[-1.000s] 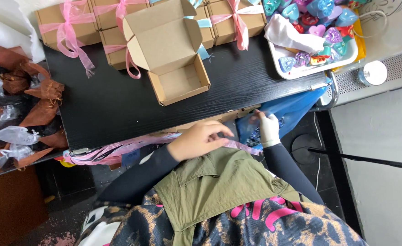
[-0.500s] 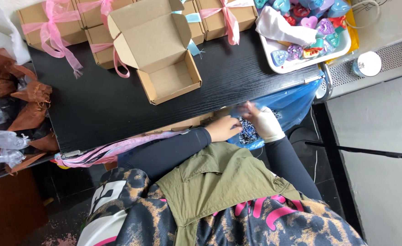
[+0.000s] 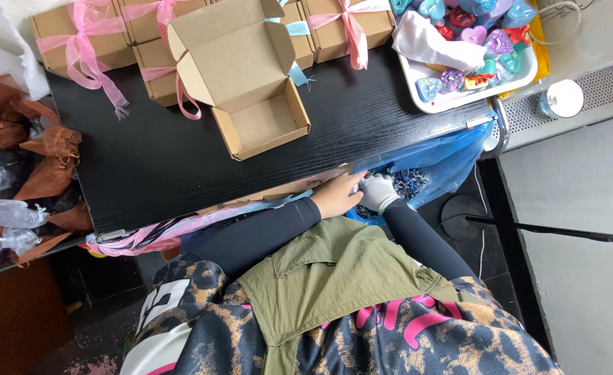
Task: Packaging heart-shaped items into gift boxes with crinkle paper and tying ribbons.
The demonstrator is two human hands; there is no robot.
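Note:
My left hand (image 3: 339, 194) and my right hand (image 3: 377, 191), the right one in a white glove, reach together into a blue plastic bag (image 3: 445, 161) that hangs under the front edge of the black table (image 3: 153, 160). The bag holds dark shredded filler (image 3: 408, 182). Both hands are bunched at the bag's mouth, fingers partly hidden by the table edge; what they grip is unclear. An open, empty cardboard box (image 3: 261, 121) stands on the table above them, lid raised.
Closed cardboard boxes tied with pink ribbon (image 3: 77, 35) line the table's back. A white tray of coloured heart-shaped items (image 3: 469, 52) sits at the back right. Brown pouches (image 3: 42, 149) lie at the left. Pink ribbons (image 3: 181, 226) hang off the front edge.
My left hand left the ribbons at the table edge and moved right into the blue bag. My right hand sank deeper into the bag beside it.

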